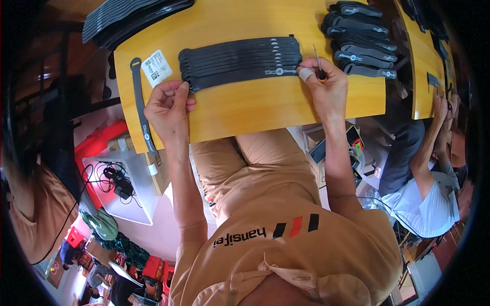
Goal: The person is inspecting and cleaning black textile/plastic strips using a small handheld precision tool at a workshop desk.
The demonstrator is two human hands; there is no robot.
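Note:
A row of overlapping black cable straps (237,61) lies across the yellow table in front of me, with pale printing toward the right end. My left hand (171,102) is closed, thumb and finger pinching the near left corner of the row. At the near right corner, my right hand (325,86) pinches the straps' end. The same hand also holds a thin-shafted tool with an orange and black handle (321,75), its shaft pointing away from me. White tape wraps a digit of that hand. A single strap (140,102) with a slotted end lies left of my left hand.
A white printed label (157,68) lies beside the single strap. Bundled straps are piled at the back left (130,23) and the right (361,43) of the yellow table (255,109). A translucent bin with cables (143,204) stands below left. Another person's hands (443,108) are at the far right table.

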